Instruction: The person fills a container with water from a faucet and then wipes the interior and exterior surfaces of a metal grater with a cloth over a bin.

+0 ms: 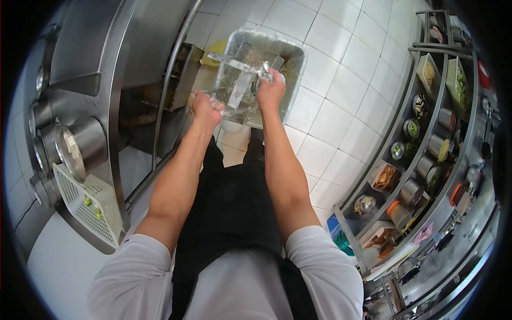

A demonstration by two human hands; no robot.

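Both my arms reach forward over a large translucent tub (297, 74) on the floor. My right hand (271, 92) is closed around one end of a shiny, clear-looking piece with long flat strips (234, 63); its exact kind cannot be made out. Lower and to the left, my left hand (207, 109) has its fingers closed on what looks like another edge of the same piece. Inside the tub, below the hands, lies a perforated metal tray or basket (260, 56) in cloudy contents. Part of the tub's near side is hidden by my hands.
A steel cabinet (141, 53) with a rail borders the left. Beside it are steel pots (88, 141) and a white perforated basket (88, 205). Along the right runs a counter with food containers (385, 176). A yellow object (213, 53) sits by the tub on the tiled floor (333, 85).
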